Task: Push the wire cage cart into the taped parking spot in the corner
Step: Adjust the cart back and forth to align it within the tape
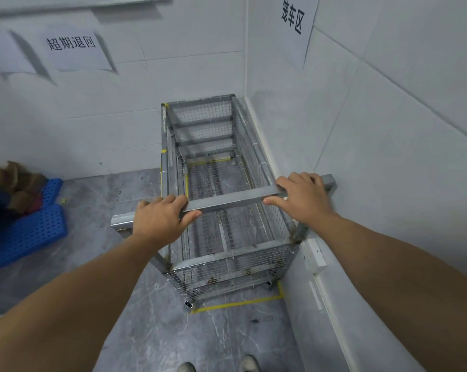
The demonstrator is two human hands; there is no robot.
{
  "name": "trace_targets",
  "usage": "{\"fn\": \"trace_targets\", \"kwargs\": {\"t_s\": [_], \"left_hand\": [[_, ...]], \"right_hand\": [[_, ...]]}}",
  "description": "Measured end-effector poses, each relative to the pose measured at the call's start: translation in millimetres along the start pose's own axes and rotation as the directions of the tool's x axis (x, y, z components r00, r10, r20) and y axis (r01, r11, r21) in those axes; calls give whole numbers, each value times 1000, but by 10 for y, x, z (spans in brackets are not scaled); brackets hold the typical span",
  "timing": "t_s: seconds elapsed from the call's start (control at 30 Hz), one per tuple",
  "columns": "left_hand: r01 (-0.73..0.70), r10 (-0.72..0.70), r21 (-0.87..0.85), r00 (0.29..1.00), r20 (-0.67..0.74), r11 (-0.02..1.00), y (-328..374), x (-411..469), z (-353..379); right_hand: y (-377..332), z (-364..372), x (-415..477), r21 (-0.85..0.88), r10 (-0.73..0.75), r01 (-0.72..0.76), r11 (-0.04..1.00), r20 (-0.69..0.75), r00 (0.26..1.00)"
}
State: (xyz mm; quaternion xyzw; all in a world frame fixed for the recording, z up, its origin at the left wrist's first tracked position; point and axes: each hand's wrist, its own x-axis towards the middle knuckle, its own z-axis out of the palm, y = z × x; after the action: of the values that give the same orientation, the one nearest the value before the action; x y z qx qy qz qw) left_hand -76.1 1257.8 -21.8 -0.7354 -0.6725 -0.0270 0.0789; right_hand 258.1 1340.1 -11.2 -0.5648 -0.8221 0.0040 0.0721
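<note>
The cart (216, 189) stands in the corner where two white tiled walls meet, its long right side close along the right wall (388, 157) and its far end near the back wall (106, 116). Yellow tape (237, 303) on the grey floor (152, 331) runs along the near end and turns up at the right wall; more tape shows through the mesh at the far end and down the left side (the near-left wheel sits right at the tape corner, and whether it is fully inside cannot be told).

Both hands are closed on the handle bar (227, 201) across the near end. The left hand (160, 218) wraps it with fingers over the top and thumb underneath; the right hand (302, 197) grips it the same way, near the right wall.

A paper sign (294, 20) hangs on the right wall above the cart, another (71, 45) on the back wall. Blue perforated crates (31, 226) and cardboard lie on the floor to the left, well apart from the cart. Two shoe tips (248, 363) show at the bottom edge.
</note>
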Motion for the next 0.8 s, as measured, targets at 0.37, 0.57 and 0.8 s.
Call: {"fn": "trace_targets", "kwargs": {"t_s": [0.37,0.57,0.8], "left_hand": [[-112,110,-9,988,-104,994,-81,-6,-1],[-133,130,-13,983,-131,991,-119,16,3],[-78,78,-3,996,-39,997,-94,26,-38]], "right_hand": [[-37,-48,-104,15,14,-14,1000,31,999],[-75,-42,-94,24,11,-12,1000,38,999],[-57,29,-122,-19,12,-12,1000,-10,1000]]}}
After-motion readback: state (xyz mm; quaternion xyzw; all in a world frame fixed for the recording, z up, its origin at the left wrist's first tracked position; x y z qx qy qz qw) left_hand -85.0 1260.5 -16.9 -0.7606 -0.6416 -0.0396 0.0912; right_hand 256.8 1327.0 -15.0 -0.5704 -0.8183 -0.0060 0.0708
